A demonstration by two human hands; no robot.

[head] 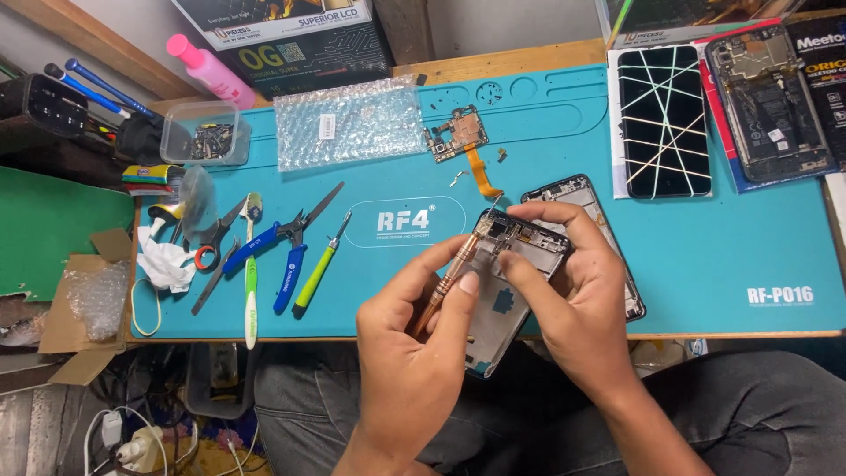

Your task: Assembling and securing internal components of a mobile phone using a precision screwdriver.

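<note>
My left hand (414, 353) grips a copper-coloured precision screwdriver (454, 273), its tip resting at the top of an opened phone frame (511, 291). My right hand (577, 291) holds that phone frame by its upper right side, fingers curled over the edge, above the front edge of the teal work mat (705, 256). A second phone frame (582, 198) lies partly hidden under my right hand. A circuit board with an orange flex cable (463, 141) lies further back on the mat.
Pliers (291, 256), scissors (211, 251), a green screwdriver (319, 269) and a toothbrush (251, 273) lie at the mat's left. A bubble-wrap bag (348, 123), a plastic parts box (203, 132), a pink bottle (211, 70), a taped phone screen (663, 119) and an open phone (767, 101) are behind.
</note>
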